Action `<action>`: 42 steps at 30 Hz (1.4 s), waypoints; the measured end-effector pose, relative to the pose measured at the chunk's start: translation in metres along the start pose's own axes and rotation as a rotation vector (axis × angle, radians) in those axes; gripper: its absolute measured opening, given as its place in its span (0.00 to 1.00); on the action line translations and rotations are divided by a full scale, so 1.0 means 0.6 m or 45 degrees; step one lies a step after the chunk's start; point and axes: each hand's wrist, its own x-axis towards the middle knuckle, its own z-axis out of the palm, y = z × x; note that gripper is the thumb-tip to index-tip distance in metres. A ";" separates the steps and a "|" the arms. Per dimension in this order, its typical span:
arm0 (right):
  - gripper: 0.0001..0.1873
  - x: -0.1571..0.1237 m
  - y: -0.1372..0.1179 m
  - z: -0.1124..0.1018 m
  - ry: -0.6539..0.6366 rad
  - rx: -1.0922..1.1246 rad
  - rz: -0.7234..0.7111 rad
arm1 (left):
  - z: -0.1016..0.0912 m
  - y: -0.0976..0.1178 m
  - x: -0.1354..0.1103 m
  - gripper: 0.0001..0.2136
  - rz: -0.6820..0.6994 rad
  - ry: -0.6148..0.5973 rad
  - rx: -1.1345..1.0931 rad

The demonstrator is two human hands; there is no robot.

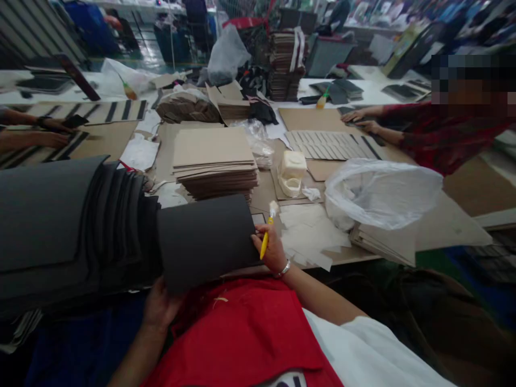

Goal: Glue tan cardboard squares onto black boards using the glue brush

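Two hands hold one dark sheet (pixel 205 236) among stacked materials.

At nine o'clock a big pile of dark sheets (pixel 60 226) fills the view, and the held dark sheet lies just beside it, near the centre, curving up off the pile's edge. A clear plastic bag (pixel 382 193) sits at three o'clock, a cardboard stack (pixel 213 161) at twelve. The left hand (pixel 161 307) curls its fingers round the sheet's near edge at seven o'clock. The right hand (pixel 273 251) rests on the sheet's edge at four o'clock, fingers closed round a yellow-handled brush (pixel 268 231) whose bristles point to twelve. A white glue tub (pixel 292 171) stands at one o'clock, apart.
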 end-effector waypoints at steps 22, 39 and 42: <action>0.16 0.011 0.160 -0.053 -0.345 -1.123 0.101 | 0.102 0.013 0.156 0.09 -0.147 -0.027 0.525; 0.17 0.465 -0.263 -0.004 -0.342 0.479 -0.116 | 0.000 0.355 0.338 0.34 0.776 0.564 0.890; 0.16 0.509 -0.263 0.074 -0.654 0.449 -0.027 | 0.001 0.349 0.354 0.37 0.697 0.437 0.947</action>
